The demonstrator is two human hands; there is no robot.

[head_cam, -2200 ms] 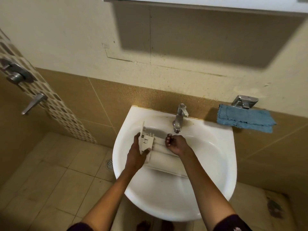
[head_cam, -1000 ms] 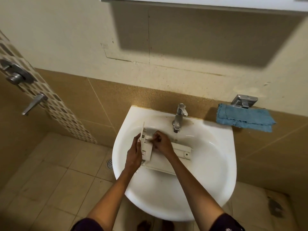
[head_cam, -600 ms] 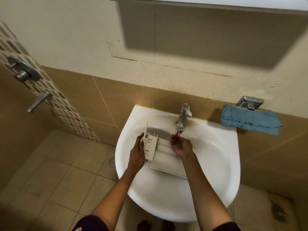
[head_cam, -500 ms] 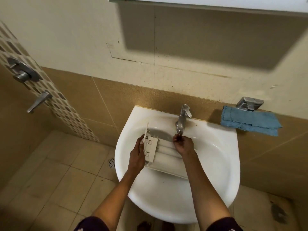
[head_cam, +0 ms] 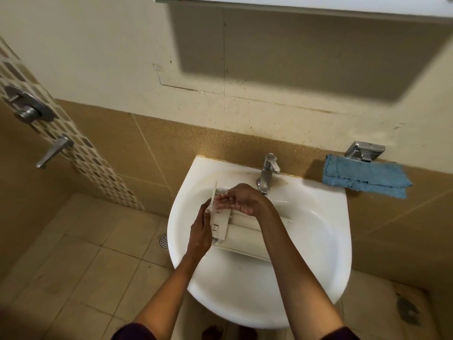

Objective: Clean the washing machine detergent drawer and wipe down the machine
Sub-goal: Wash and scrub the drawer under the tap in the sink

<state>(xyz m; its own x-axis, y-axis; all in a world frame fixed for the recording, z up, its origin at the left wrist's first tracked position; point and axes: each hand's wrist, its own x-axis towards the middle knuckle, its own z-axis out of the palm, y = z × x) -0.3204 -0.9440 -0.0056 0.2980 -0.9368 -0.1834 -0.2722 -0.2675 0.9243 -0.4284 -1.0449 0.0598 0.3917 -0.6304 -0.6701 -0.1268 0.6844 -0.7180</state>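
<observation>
The white detergent drawer point(head_cam: 245, 235) lies across the bowl of the white wash basin point(head_cam: 318, 241), its front panel end raised at the left. My left hand point(head_cam: 199, 233) grips that panel end from the left side. Over the drawer's left compartments my right hand point(head_cam: 241, 200) is cupped, fingers reaching left and touching the plastic. The chrome tap point(head_cam: 267, 173) stands just behind my right hand. Whether water is running cannot be made out.
A folded blue cloth point(head_cam: 365, 179) lies on the tiled ledge right of the basin, in front of a chrome fitting point(head_cam: 364, 150). Shower valves point(head_cam: 27, 105) sit on the left wall. A floor drain point(head_cam: 163, 240) lies left of the basin.
My right hand left the tap spout and moved left onto the drawer's left end. My left hand kept its grip on the panel end.
</observation>
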